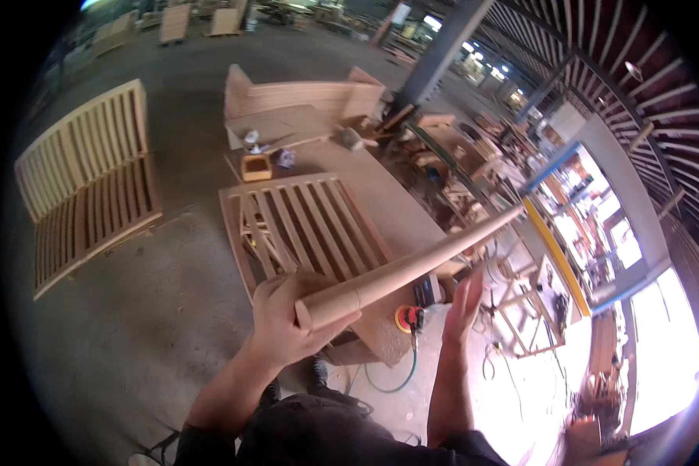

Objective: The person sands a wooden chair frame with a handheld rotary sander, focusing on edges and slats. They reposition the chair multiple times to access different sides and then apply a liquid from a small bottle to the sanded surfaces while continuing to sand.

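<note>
Left hand and right hand are raised in front of the body, above the near end of the workbench. The left forearm slants up and to the right, its fingers curled around the near end of a wooden pole. That pole runs out over the workbench's right edge, its far end tipped away to the right. The right forearm stands nearly upright; its hand is loose and flat, fingers extended, just beside the pole's underside, and whether they touch I cannot tell. Beneath the pole, a slatted frame lies along the workbench's left edge. A sander sits by the near right corner.
</note>
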